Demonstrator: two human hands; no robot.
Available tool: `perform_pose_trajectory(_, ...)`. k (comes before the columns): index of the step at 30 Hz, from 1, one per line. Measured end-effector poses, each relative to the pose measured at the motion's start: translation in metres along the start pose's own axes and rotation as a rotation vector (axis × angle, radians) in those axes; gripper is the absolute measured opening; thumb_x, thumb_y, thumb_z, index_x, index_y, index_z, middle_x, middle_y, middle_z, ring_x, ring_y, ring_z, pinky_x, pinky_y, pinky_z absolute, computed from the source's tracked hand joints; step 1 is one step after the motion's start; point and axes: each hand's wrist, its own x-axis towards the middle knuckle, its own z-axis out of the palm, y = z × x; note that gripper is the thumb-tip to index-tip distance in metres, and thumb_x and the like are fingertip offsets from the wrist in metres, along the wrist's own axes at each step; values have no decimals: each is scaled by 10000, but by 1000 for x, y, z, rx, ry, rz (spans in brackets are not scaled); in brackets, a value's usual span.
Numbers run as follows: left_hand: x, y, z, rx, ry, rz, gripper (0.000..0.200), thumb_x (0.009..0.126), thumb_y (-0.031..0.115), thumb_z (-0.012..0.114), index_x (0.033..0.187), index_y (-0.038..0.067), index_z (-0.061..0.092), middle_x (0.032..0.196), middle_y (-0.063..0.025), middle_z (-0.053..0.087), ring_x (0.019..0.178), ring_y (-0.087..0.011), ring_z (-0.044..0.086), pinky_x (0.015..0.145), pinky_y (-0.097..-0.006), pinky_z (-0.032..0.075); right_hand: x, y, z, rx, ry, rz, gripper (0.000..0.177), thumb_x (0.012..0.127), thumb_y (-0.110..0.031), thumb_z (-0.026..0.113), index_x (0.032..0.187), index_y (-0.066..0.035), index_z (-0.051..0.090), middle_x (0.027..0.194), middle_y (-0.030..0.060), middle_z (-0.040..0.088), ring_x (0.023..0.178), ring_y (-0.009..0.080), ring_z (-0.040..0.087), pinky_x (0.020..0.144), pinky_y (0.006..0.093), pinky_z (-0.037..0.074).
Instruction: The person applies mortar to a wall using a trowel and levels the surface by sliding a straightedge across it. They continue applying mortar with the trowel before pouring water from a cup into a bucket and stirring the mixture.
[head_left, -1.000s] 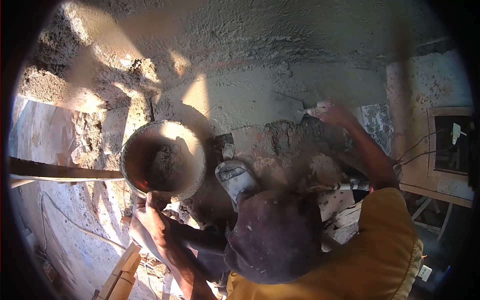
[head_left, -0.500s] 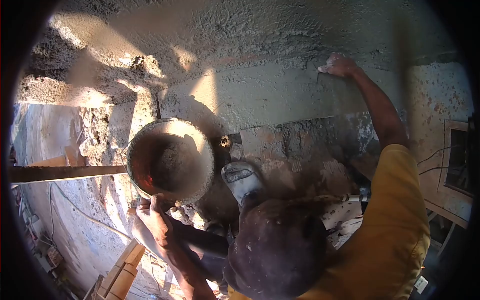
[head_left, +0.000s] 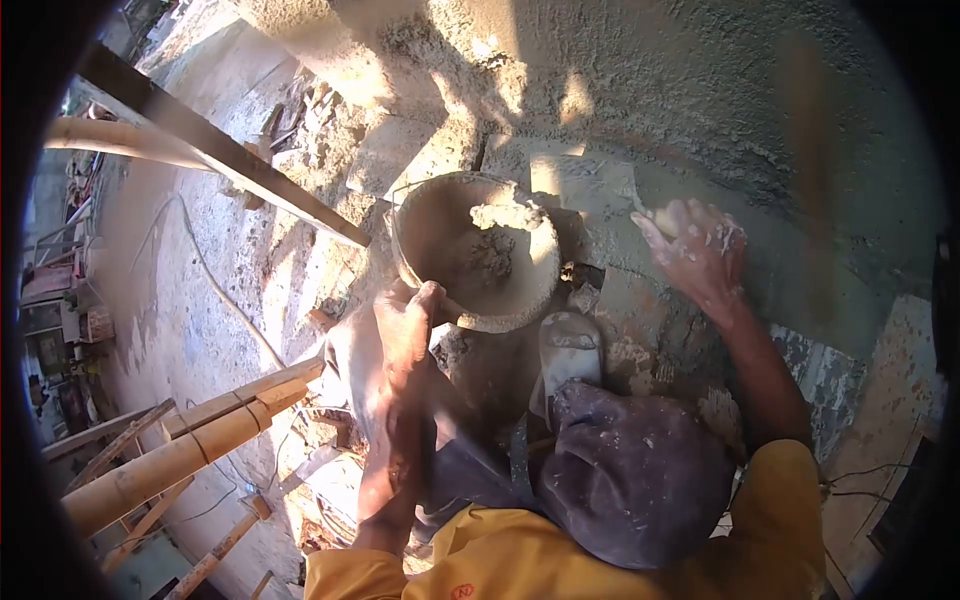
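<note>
My left hand [head_left: 405, 325] is closed on the near rim of a round, mortar-caked bucket [head_left: 548, 275]. Grey mortar [head_left: 490, 255] lies inside, and a paler lump clings to the bucket's far inner wall. To the right of the bucket, my right hand [head_left: 700, 250], smeared with mortar, is wrapped around the handle of a trowel [head_left: 636, 192]. Its narrow blade points up and away, over the smoothed wet plaster. Fingers hide most of the handle. Beyond this hand stretches a rough plastered surface [head_left: 690, 110].
A shoe [head_left: 570, 350] stands just below the bucket, near dark speckled cloth [head_left: 640, 470]. A wooden beam [head_left: 240, 160] reaches in from the upper left. Bamboo poles [head_left: 190, 450] lie at lower left, and a cable [head_left: 215, 280] crosses the pale ground.
The view has swung, so the bucket appears farther right. My right hand has come back from the plaster strip toward the bucket with the trowel. My left hand keeps the rim.
</note>
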Motion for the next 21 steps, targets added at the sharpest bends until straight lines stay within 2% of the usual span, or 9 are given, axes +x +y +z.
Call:
perform_pose_trajectory(3,2,-13,-22,5,64,13,187,934,105,626,874,-60,688,729,-118,702,625,-195,671,618,-324,567,24,-15,2,62,35,221,483,925,-499,733,812,-36,657,816,221,700,729,421,676,649,524,507)
perform_pose_trajectory(5,6,-22,-41,-7,79,17,186,940,111,633,912,-61,700,748,-118,699,636,-201,676,629,-328,576,15,-15,-7,137,0,376,504,937,-491,724,817,-5,659,783,253,672,718,436,659,655,522,487)
perform_pose_trajectory(8,18,-12,-42,-139,186,-33,184,941,117,640,938,-50,718,781,-107,694,666,-181,676,620,-308,557,-12,-6,-2,253,-50,493,523,951,-481,693,835,27,661,754,259,657,775,490,650,705,541,486)
perform_pose_trajectory(9,24,-10,-42,-91,152,13,282,959,249,653,966,-31,682,818,-101,682,703,-190,672,676,-330,564,-21,-9,-1,307,-89,559,522,952,-479,689,835,29,657,762,264,654,781,497,643,707,541,482)
perform_pose_trajectory(11,41,-3,-34,-156,168,12,286,955,248,656,1001,-34,665,868,-104,674,768,-230,700,734,-354,582,-38,-12,-1,418,-166,689,521,955,-474,680,837,33,648,779,272,647,793,510,629,711,541,473)
perform_pose_trajectory(15,71,1,-28,-250,161,78,321,956,258,652,1063,-44,648,935,-124,676,815,-264,712,831,-377,594,-83,-16,17,497,-169,585,436,945,-410,698,897,19,630,822,280,641,822,504,630,723,546,472)
perform_pose_trajectory(18,84,-17,-13,-429,177,78,226,883,182,693,972,-22,653,850,-86,681,677,-167,644,670,-327,566,-91,-26,26,503,-211,464,353,933,-340,717,954,-1,621,851,278,651,845,497,642,738,547,488)
perform_pose_trajectory(20,114,-74,-21,-344,147,-173,243,870,187,695,980,-25,656,860,-91,686,673,-184,650,666,-330,564,-80,-36,30,518,-273,410,306,923,-294,729,1003,-19,621,866,273,667,852,497,651,753,550,504)
perform_pose_trajectory(21,106,-61,-10,-346,274,-277,230,866,188,683,948,-26,662,864,-99,690,660,-187,641,651,-328,554,-63,-51,18,541,-219,367,296,923,-283,731,1028,-28,621,885,267,677,856,493,659,753,546,514)
